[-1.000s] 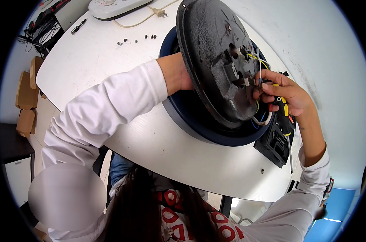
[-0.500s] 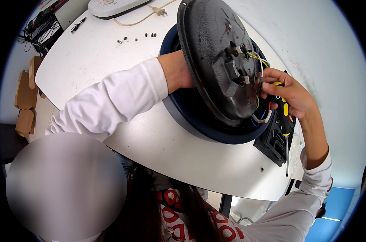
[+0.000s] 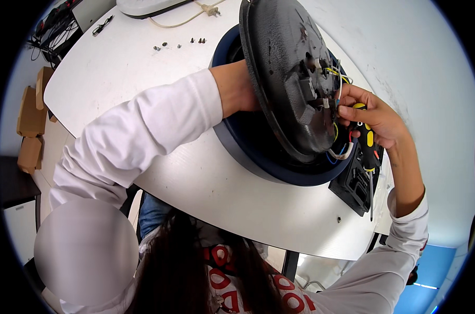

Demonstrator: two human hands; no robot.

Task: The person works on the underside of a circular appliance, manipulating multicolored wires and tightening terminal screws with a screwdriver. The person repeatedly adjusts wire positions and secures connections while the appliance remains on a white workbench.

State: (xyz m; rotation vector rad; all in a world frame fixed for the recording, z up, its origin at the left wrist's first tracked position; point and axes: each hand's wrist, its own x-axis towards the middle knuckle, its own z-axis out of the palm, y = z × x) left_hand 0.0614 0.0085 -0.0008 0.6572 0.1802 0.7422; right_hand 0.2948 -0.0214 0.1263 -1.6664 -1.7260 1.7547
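From far off, I can't tell what the left hand (image 3: 248,93) grips behind the black plate (image 3: 284,68), tipped over the blue tub (image 3: 250,154). The right hand (image 3: 376,118) clutches a screwdriver (image 3: 370,138), maybe pinching the white wire (image 3: 340,81) — a plate slip could yank it.

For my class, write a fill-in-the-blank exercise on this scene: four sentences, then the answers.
The right hand holds a tool with a metal shaft: a ____.
The left hand reaches behind a tilted panel coloured ____.
Below the panel is a round base coloured dark ____.
Loose screws lie on a table coloured ____.

Missing words: screwdriver; black; blue; white.
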